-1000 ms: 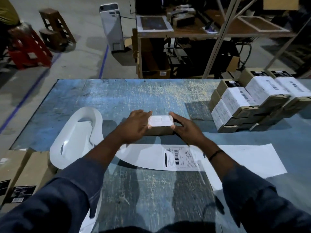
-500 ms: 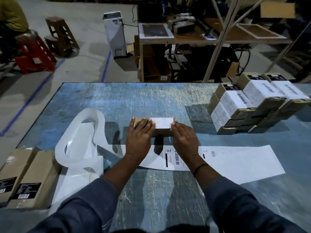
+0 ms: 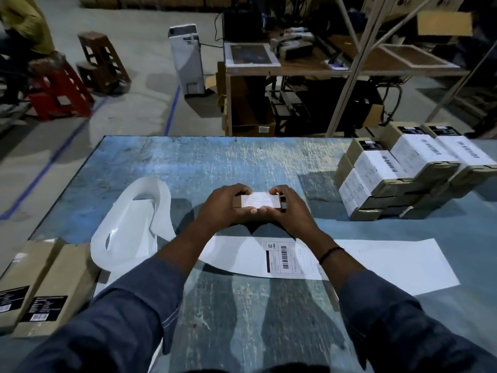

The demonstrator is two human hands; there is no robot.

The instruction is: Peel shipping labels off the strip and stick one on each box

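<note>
Blue table, bearing label strip flat across its near middle, labelled boxes stacked far right, plain boxes at left edge. Left hand and right hand, fingers curled, gripping opposite ends of one labelled box just beyond the strip.

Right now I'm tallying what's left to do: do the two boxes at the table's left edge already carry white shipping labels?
No, the outer box and the inner box show mostly bare brown cardboard with small black stickers, no large white label.
</note>
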